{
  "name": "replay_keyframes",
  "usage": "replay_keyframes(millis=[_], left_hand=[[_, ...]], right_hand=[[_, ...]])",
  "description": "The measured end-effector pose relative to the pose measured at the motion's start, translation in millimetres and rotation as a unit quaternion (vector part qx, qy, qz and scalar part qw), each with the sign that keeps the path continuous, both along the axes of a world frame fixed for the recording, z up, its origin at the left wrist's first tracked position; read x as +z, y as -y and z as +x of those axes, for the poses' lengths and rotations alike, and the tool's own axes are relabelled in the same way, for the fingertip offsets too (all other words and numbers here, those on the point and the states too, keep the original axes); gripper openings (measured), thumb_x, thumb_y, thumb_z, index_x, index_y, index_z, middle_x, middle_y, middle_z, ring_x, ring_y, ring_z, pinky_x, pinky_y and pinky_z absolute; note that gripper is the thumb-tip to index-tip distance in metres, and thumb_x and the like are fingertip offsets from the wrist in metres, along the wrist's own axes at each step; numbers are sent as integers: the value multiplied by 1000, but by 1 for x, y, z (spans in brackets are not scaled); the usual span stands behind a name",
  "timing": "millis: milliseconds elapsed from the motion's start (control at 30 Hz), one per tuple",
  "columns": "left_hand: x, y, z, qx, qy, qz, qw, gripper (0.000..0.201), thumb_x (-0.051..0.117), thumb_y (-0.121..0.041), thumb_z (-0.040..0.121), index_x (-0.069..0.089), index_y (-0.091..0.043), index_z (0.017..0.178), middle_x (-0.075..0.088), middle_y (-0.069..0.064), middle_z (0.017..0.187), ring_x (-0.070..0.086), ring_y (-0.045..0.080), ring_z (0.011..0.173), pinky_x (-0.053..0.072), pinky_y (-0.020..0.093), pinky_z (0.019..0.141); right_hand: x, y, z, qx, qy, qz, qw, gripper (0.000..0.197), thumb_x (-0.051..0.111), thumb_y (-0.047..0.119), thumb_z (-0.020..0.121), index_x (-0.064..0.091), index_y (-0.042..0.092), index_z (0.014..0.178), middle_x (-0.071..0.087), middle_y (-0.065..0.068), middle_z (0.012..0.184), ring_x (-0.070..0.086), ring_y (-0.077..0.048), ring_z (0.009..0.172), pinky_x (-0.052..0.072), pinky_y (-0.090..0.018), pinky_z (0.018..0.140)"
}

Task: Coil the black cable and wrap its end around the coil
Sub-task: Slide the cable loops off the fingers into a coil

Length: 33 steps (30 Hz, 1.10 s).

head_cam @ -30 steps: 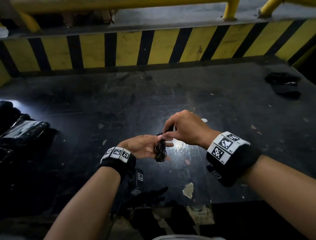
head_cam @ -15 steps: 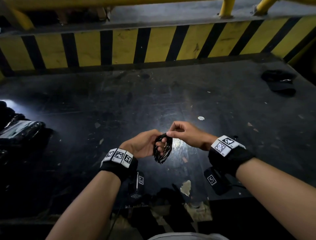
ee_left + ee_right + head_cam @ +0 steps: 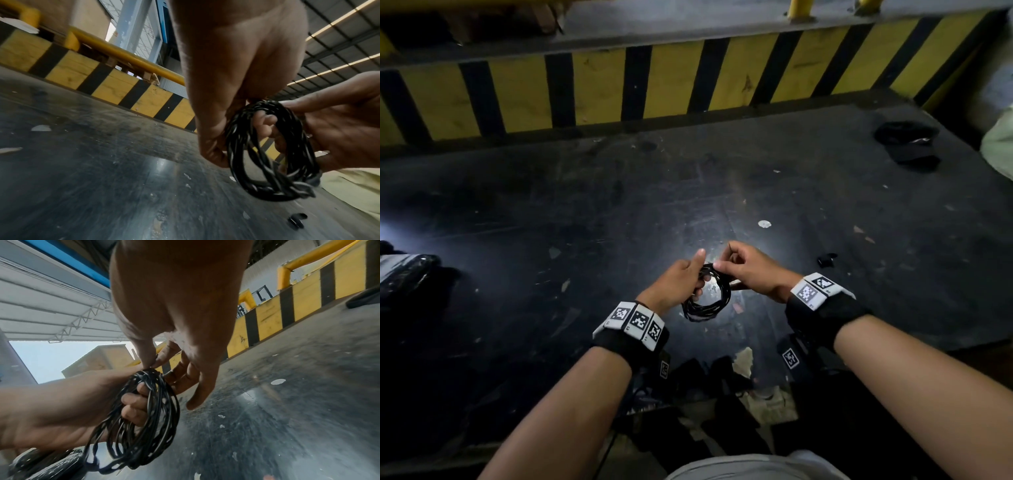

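Observation:
The black cable [image 3: 708, 303] hangs as a small round coil of several loops just above the dark table, between my two hands. My left hand [image 3: 681, 279] has its fingers curled through the coil [image 3: 141, 423] and grips its upper left side, thumb raised. My right hand [image 3: 739, 269] pinches the top of the coil [image 3: 273, 151] between thumb and forefinger; its other fingers are loosely extended. The cable's end is lost among the strands.
The dark, scuffed table [image 3: 551, 212] runs back to a yellow-and-black striped barrier [image 3: 592, 89]. Dark bundles in glossy wrap [image 3: 404, 270] lie at the left edge. A black object [image 3: 905, 140] sits far right, a small black piece [image 3: 826, 259] nearer my right hand.
The coil has turned from edge-on to facing me as an open ring. My left hand rolled from palm-up to gripping from the side. My right hand dropped and now pinches the coil's top.

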<state>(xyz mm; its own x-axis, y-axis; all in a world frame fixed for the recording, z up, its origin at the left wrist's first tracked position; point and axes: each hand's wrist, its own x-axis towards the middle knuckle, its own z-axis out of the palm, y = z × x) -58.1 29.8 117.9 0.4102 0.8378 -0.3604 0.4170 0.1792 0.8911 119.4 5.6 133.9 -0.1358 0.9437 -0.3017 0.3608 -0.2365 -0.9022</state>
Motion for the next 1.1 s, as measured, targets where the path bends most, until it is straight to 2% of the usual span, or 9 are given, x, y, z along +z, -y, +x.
replay_keyframes(millis=[167,367,433,600,700,800,867,967,1100], left_hand=[[-6,2,26,-29,29,4,999,49,30,-46,108,60,-14,88,46,-3,68,50,11,62,51,24,60],[-24,0,73,-9,-41,106,994,40,34,-55,103,49,-20,93,56,0,80,55,22,75,52,48,78],[-25,1,92,-5,-25,127,992,29,37,-49,105,42,-21,101,56,-2,84,56,20,77,50,45,76],[-19,8,140,-15,19,190,981,23,38,-33,108,46,-20,126,52,-13,70,53,-3,53,41,25,60],[-25,5,167,-6,22,217,976,18,40,-29,108,55,-19,111,62,-7,81,56,4,68,48,32,71],[-30,3,191,18,36,180,983,18,40,-28,108,51,-17,99,52,-8,69,45,6,57,41,31,60],[-33,4,205,35,42,167,984,18,39,-29,108,48,-19,96,50,-9,69,45,7,57,41,31,61],[-36,6,224,57,46,155,985,19,39,-35,106,46,-24,93,50,-2,71,46,15,60,46,46,64],[-37,9,243,89,66,108,988,20,37,-30,108,44,-20,91,46,5,69,43,19,56,44,41,59]], right_hand=[[-7,7,22,-74,-24,11,997,21,67,11,96,53,16,81,62,-5,81,64,-19,77,60,-44,77],[-18,24,61,-132,17,67,989,13,72,32,82,63,32,73,74,-3,85,74,-31,88,60,-56,88],[-25,28,76,-166,19,91,982,9,72,35,83,66,29,81,77,0,86,76,-23,87,61,-52,86],[-35,35,111,-198,13,125,972,4,65,23,97,64,26,96,78,3,94,75,-8,88,61,-34,85],[-38,35,135,-201,27,136,970,4,62,18,98,65,21,95,77,4,96,73,-8,91,58,-30,84],[-41,39,156,-181,65,154,969,7,58,19,99,65,19,101,75,6,98,70,-8,95,57,-34,87],[-44,43,167,-177,80,178,965,10,55,22,101,65,20,104,74,7,97,70,-8,93,57,-36,86],[-48,52,182,-154,99,211,960,14,55,27,102,62,21,112,74,7,102,71,-9,93,58,-34,84],[-57,55,202,-108,152,244,952,30,67,31,95,58,21,122,74,5,110,73,-15,95,59,-36,84]])
